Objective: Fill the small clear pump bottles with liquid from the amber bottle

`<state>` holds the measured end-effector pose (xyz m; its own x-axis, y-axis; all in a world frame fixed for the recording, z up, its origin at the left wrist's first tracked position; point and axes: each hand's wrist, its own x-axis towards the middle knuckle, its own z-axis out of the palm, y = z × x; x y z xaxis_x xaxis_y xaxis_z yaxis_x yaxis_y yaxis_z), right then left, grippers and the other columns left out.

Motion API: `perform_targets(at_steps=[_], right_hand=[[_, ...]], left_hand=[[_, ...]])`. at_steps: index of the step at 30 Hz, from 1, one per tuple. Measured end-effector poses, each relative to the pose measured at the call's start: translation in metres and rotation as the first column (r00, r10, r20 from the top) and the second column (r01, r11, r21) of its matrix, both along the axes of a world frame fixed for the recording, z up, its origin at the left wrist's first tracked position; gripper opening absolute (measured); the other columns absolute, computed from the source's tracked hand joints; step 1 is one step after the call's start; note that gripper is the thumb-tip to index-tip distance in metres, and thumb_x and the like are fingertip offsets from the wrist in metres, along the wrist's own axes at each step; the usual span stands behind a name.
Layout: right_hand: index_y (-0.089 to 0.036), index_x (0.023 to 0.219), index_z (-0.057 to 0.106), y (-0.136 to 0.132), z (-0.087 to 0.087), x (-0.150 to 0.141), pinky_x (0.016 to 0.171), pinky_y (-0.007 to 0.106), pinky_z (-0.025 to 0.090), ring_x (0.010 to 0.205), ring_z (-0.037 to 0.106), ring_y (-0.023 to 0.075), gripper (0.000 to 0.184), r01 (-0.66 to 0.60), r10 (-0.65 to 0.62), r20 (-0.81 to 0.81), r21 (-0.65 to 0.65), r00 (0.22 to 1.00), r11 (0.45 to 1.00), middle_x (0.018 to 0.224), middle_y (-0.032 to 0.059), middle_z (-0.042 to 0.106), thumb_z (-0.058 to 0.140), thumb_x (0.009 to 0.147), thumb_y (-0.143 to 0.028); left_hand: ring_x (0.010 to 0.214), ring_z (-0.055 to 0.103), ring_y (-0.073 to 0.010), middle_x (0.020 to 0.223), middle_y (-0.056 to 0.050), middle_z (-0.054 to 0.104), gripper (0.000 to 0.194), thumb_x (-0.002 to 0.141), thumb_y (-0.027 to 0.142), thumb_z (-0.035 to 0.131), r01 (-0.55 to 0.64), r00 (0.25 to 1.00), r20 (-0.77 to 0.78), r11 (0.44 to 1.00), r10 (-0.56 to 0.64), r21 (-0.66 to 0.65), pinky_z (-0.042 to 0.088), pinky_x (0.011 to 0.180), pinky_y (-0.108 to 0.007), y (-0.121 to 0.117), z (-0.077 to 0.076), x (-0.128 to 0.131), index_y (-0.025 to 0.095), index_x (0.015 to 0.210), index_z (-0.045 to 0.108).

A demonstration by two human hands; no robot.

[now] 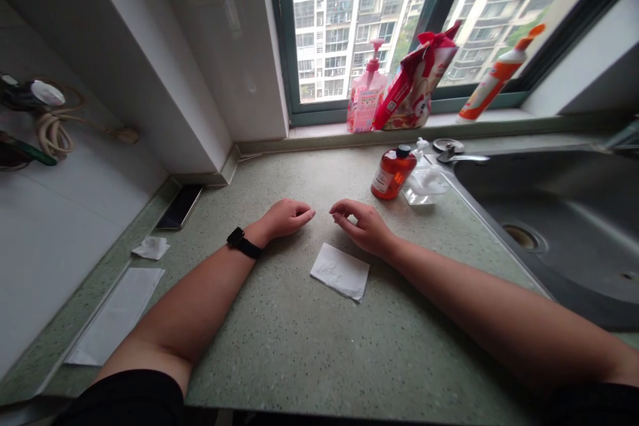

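Note:
My left hand [288,218] rests on the speckled green countertop [279,326], fingers loosely curled and the thumb tip close to them. Nothing shows in it. A black watch [243,241] is on that wrist. Across a small gap, my right hand [363,225] lies with curled fingers, its thumb and index tips nearly together and no object between them. Just below the right hand is a folded white tissue [341,271], untouched by either hand. An orange-red bottle [393,173] with a black cap stands beyond my right hand, beside a clear pump bottle [425,180].
A steel sink [564,213] with a faucet [462,156] is at right. On the sill stand a pink pump bottle [367,100], a red bag [418,83] and an orange-white bottle [494,83]. Along the left lie a phone [180,206], crumpled tissue [152,248] and white paper [117,313].

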<state>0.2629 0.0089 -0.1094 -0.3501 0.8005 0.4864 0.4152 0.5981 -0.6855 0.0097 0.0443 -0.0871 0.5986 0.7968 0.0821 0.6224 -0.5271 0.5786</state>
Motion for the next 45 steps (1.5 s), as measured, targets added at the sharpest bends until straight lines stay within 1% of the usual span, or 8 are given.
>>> perform_targets(at_steps=[10,14,31,35,38,40,42,45], right_hand=[[-0.025,0.1,0.075,0.002,-0.004,0.0,0.08,0.035,0.057,0.082,0.073,0.0202,0.012,-0.024,0.024,0.039,-0.01,0.999,1.0,0.092,0.0051,0.081,0.063,0.098,-0.027],[-0.025,0.1,0.075,0.004,-0.005,0.001,0.081,0.035,0.057,0.082,0.073,0.0202,0.012,-0.014,0.014,0.038,-0.006,0.999,1.0,0.093,0.0053,0.081,0.064,0.098,-0.027],[-0.026,0.101,0.076,0.0,-0.004,0.0,0.081,0.035,0.06,0.085,0.075,0.0207,0.013,-0.068,0.068,0.032,-0.007,0.997,0.998,0.095,0.0061,0.082,0.063,0.099,-0.025],[-0.026,0.102,0.075,-0.001,-0.004,-0.001,0.084,0.037,0.061,0.087,0.076,0.0211,0.013,-0.085,0.084,0.037,0.026,0.996,0.996,0.097,0.0064,0.082,0.062,0.099,-0.025],[-0.026,0.103,0.074,-0.003,-0.002,-0.002,0.083,0.037,0.061,0.087,0.076,0.021,0.014,-0.082,0.08,0.033,0.085,0.996,0.993,0.095,0.0061,0.082,0.061,0.1,-0.025],[-0.026,0.104,0.074,-0.004,0.003,-0.003,0.083,0.038,0.061,0.086,0.077,0.0213,0.014,-0.058,0.054,0.029,0.142,0.998,0.988,0.095,0.0062,0.082,0.06,0.101,-0.025],[-0.027,0.104,0.074,-0.003,0.016,-0.001,0.083,0.039,0.062,0.085,0.077,0.0216,0.013,-0.004,0.002,0.009,0.218,1.0,0.976,0.095,0.0064,0.082,0.06,0.102,-0.026],[-0.025,0.106,0.074,0.002,0.053,0.008,0.082,0.038,0.061,0.083,0.077,0.0208,0.012,0.111,-0.091,-0.075,0.349,0.993,0.931,0.094,0.006,0.082,0.063,0.103,-0.029]], left_hand=[[0.063,0.037,-0.0151,0.059,0.002,0.045,0.046,0.104,0.044,0.05,0.004,0.997,-0.072,1.0,-0.002,0.023,0.024,0.063,-0.033,-0.002,0.002,0.002,0.02,0.065,0.05],[0.062,0.037,-0.0153,0.059,0.002,0.045,0.046,0.104,0.044,0.049,0.002,0.996,-0.086,1.0,0.0,0.025,0.024,0.064,-0.033,-0.001,0.002,0.002,0.02,0.065,0.05],[0.061,0.041,-0.0153,0.06,0.001,0.05,0.046,0.104,0.045,0.05,-0.006,0.997,-0.08,0.999,0.01,0.052,0.024,0.063,-0.033,-0.001,-0.001,0.002,0.02,0.065,0.053],[0.061,0.042,-0.0154,0.061,0.0,0.053,0.044,0.103,0.044,0.051,0.008,0.997,-0.079,0.998,-0.003,0.056,0.025,0.063,-0.033,0.001,-0.003,0.002,0.02,0.066,0.056],[0.061,0.043,-0.0155,0.061,0.0,0.055,0.044,0.103,0.044,0.051,0.018,0.996,-0.085,0.998,-0.013,0.059,0.025,0.063,-0.033,0.003,-0.004,0.002,0.02,0.066,0.056],[0.06,0.043,-0.0155,0.061,0.0,0.055,0.044,0.103,0.044,0.051,0.022,0.996,-0.092,0.998,-0.016,0.063,0.024,0.063,-0.034,0.003,-0.003,0.002,0.02,0.066,0.056],[0.06,0.043,-0.0155,0.062,-0.001,0.057,0.043,0.102,0.044,0.051,0.023,0.995,-0.099,0.997,-0.016,0.07,0.024,0.062,-0.034,0.003,-0.003,0.002,0.02,0.066,0.056],[0.059,0.043,-0.0156,0.062,-0.001,0.057,0.043,0.102,0.044,0.052,0.016,0.993,-0.115,0.996,-0.006,0.083,0.024,0.062,-0.034,0.003,-0.003,0.003,0.02,0.066,0.056]])
